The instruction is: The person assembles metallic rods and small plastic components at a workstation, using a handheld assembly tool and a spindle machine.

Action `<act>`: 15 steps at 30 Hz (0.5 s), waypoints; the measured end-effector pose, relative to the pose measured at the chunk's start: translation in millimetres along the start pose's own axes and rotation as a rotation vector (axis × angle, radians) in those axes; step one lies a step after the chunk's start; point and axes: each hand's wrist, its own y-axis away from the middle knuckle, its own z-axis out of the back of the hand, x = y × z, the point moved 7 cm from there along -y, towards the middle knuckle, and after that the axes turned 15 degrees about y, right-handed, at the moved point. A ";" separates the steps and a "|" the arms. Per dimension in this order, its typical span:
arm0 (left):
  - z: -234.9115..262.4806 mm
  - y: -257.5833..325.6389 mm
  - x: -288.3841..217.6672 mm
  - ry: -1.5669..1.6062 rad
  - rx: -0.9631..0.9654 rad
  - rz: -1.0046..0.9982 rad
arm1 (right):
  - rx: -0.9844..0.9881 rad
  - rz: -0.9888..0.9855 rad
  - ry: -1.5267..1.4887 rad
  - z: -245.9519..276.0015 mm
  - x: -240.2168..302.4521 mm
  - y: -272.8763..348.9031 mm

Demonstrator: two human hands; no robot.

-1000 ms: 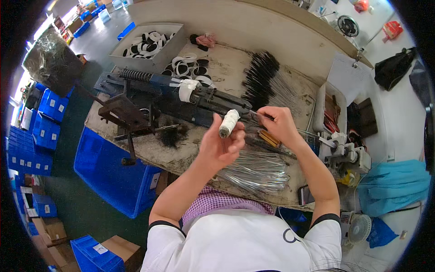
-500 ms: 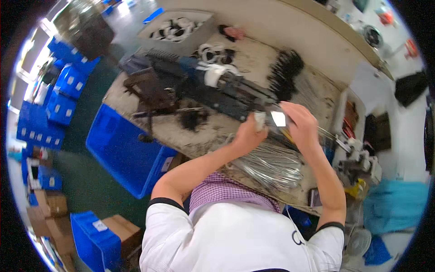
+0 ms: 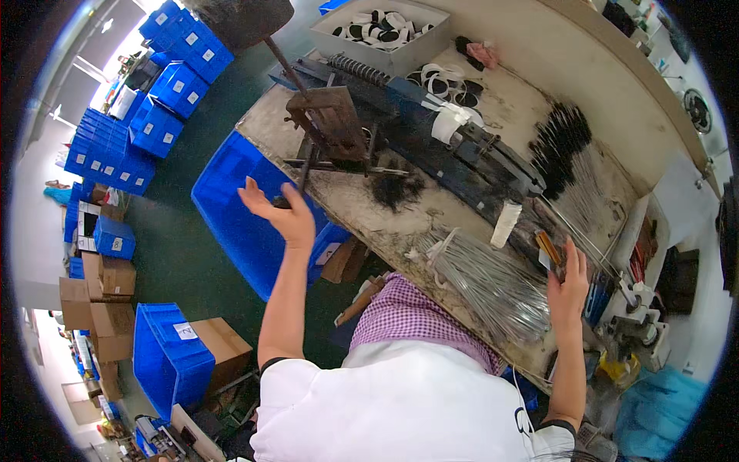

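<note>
My left hand [image 3: 289, 223] is raised over the blue bin, fingers spread and holding nothing. A dark knob on the end of a lever [image 3: 306, 171] of the bench machine [image 3: 331, 127] is right by its thumb; I cannot tell whether they touch. My right hand [image 3: 568, 289] is at the right of the bench, its fingers stretched up and apart. Beside its fingertips lies an orange-yellow tool handle [image 3: 547, 245] with a shiny flat piece. A white strip [image 3: 506, 224] sits on the dark machine bed, left of that hand. A bundle of thin metal wires [image 3: 493, 289] lies between my hands.
Black-bristled brushes [image 3: 560, 138] with wire stems lie at the bench's back. Behind the machine are white rings [image 3: 443, 81] and a grey box [image 3: 377, 58] of black-and-white pieces. A large blue bin [image 3: 239, 223] stands left of the bench. Blue bins and cartons [image 3: 112, 331] line the floor.
My hands have parted from the machine's near end. My left hand has swung left to the lever knob; my right hand has moved right and down. The view has shifted.
</note>
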 end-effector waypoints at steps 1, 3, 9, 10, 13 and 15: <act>6.9 -10.7 10.9 -0.003 0.000 0.001 | -0.006 -0.058 0.041 -1.6 -6.1 -0.5; 24.7 -24.4 54.0 -0.063 -0.073 0.357 | 0.034 -0.092 0.019 -8.3 -16.9 0.0; 21.5 -5.6 71.2 0.181 -0.247 0.345 | -0.079 0.027 0.061 -14.3 -17.3 -9.4; 3.9 4.6 50.2 0.194 -0.209 0.382 | -0.069 -0.006 0.034 -16.7 -21.9 -11.5; -16.9 31.1 5.5 0.157 0.015 0.381 | -0.020 -0.061 -0.027 -23.0 -25.6 -15.5; -24.7 44.1 -54.3 -0.140 0.061 0.080 | 0.015 -0.107 -0.036 -25.4 -29.7 -17.4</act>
